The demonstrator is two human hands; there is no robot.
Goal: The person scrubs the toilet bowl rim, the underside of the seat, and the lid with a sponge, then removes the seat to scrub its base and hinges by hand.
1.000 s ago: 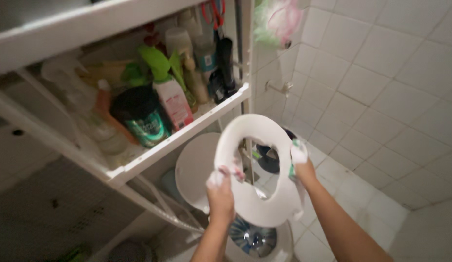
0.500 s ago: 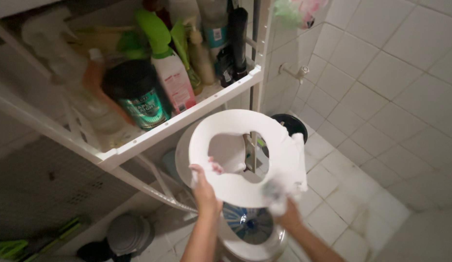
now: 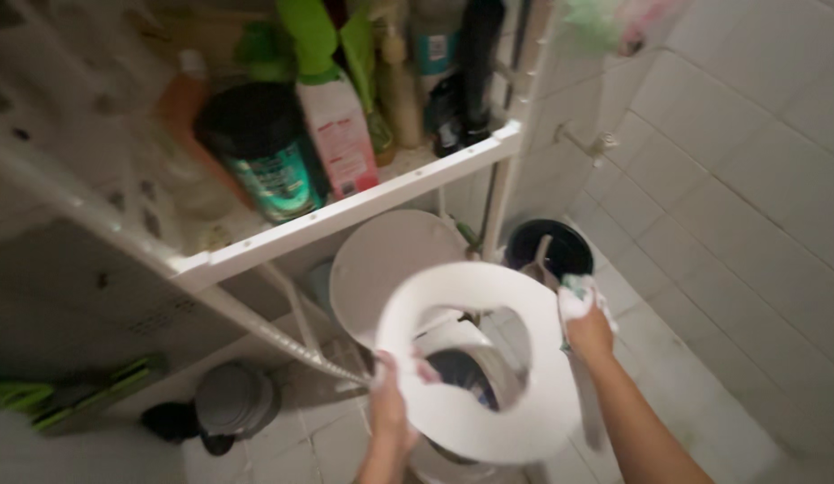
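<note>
While the white toilet seat ring (image 3: 484,358) is dropping to lower centre, over the bowl (image 3: 466,372), the left hand (image 3: 392,408) is clamping its near edge; the right hand (image 3: 585,324), fingers gripping a cloth (image 3: 574,294), is returning to the rim's right side, wiping.

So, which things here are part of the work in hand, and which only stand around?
In use:
- toilet seat, held by left hand
- cloth in right hand, at the seat's edge
- toilet bowl below

Standing around:
- bottles and dark jar on shelf
- black bin
- grey pot on floor
</note>
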